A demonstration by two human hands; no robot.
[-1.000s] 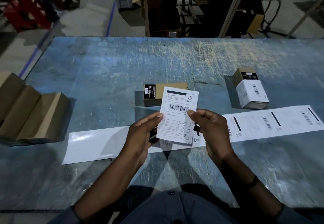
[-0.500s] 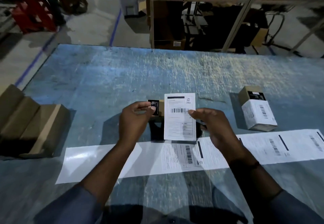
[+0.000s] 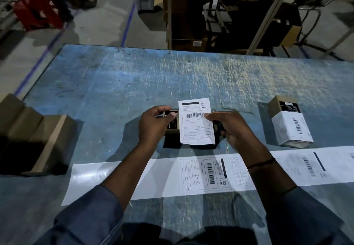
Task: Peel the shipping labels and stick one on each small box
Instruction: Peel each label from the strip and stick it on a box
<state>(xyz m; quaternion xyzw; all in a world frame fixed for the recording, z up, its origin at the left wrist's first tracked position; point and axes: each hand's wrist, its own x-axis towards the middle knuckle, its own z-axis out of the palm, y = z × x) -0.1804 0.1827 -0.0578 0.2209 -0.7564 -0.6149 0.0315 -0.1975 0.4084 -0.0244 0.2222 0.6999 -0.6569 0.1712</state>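
On the scuffed blue table (image 3: 115,95) the left hand (image 3: 153,128) closes thumb and fingers on a small brown box (image 3: 171,123) with a black sticker on its end, while the right hand (image 3: 229,128) pinches the right edge of a peeled label (image 3: 196,122) at barcode height. The label lies over the box, covering most of its top and hanging past its near side; whether it is already stuck down cannot be told. Only the box's left end shows between the left fingers and the label. Just toward the person a long white liner strip (image 3: 107,179) runs across the table from left to right; its left part is bare and glossy, one label (image 3: 205,175) sits on it between the forearms, and more labels (image 3: 314,165) follow to the right, where the strip is cut by the frame edge. The right forearm crosses the strip and hides part of it. Well to the right stands a second box (image 3: 289,122), already wearing a white label on its top. At the left edge lies a group of larger cartons (image 3: 38,129), partly cut off and in shadow. Beyond the table a shelf frame (image 3: 268,15) and a red crate (image 3: 38,9) are dim and blurred. The fine print on the labels is too small to read.
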